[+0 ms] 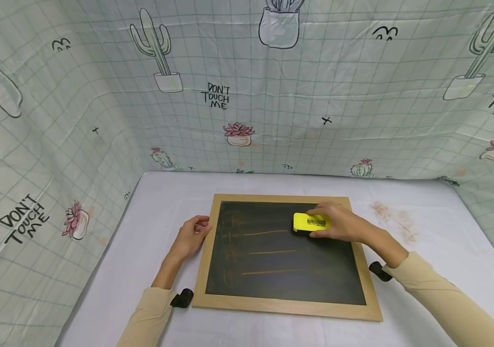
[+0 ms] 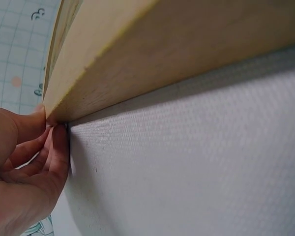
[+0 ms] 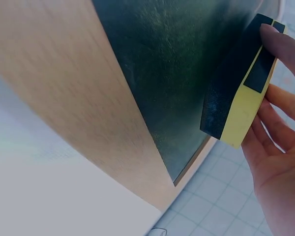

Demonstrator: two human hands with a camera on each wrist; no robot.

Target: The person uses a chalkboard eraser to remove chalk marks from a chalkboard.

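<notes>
A small chalkboard [image 1: 281, 286] with a light wooden frame lies on the table in the head view. Several short orange chalk lines and some faint smudges mark its dark surface. My left hand [image 1: 189, 238] pinches the frame's left edge, thumb and fingertips meeting at the wood [image 2: 103, 64] in the left wrist view. Over the board's upper right part, my right hand [image 1: 340, 222] grips a yellow chalkboard eraser [image 1: 311, 222] by its sides. The eraser's black felt side [image 3: 226, 83] faces the board; contact is hard to judge.
A white cloth [image 1: 151, 217] covers the table, with brownish dust smudges [image 1: 396, 221] right of the board. Grid-patterned curtains [image 1: 290, 96] with cactus drawings enclose the back and sides. Black wrist devices [image 1: 182, 298] are at both sleeves.
</notes>
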